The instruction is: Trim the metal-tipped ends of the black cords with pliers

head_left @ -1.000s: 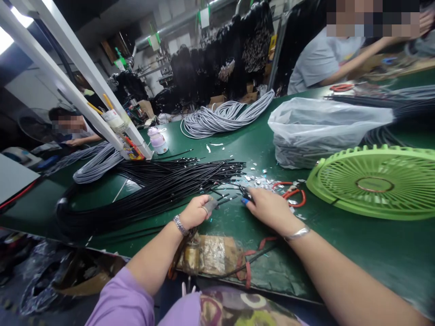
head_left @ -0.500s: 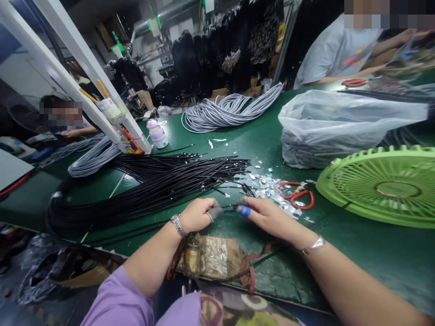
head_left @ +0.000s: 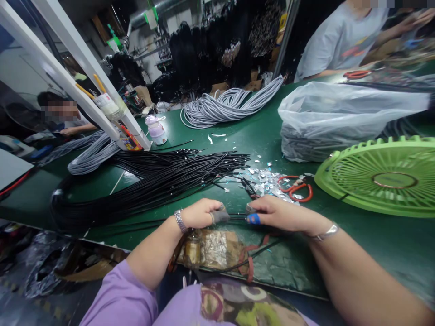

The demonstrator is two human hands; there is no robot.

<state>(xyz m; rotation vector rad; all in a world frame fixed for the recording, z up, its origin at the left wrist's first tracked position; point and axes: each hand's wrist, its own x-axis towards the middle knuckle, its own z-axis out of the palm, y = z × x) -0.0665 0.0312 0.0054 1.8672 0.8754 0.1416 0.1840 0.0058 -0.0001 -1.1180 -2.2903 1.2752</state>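
My left hand (head_left: pixel 205 213) is closed around thin black cables (head_left: pixel 237 217) that run leftward along the table. A short stretch of them shows between my hands. On the other side, my right hand (head_left: pixel 272 212) pinches the same cables near their ends, with a blue wrap on the thumb; its far fingers are hidden. Behind my hands lies a thick bundle of black cables (head_left: pixel 176 181), cut ends pointing right. White and silvery scraps (head_left: pixel 267 181) are scattered by those ends, beside red-handled scissors (head_left: pixel 301 192). Below my hands sits a taped brown block (head_left: pixel 215 249) at the table edge.
A green fan (head_left: pixel 384 179) and a clear plastic bag (head_left: pixel 312 136) of grey cables stand at the right. Coiled grey cable (head_left: pixel 227 108) lies behind, with a lilac bottle (head_left: pixel 156 130) by a white post (head_left: pixel 91 77). Co-workers sit at far left and right.
My right hand has moved a little to the right and my left hand slightly right too, showing a longer stretch of cable between them. The whole view has shifted slightly.
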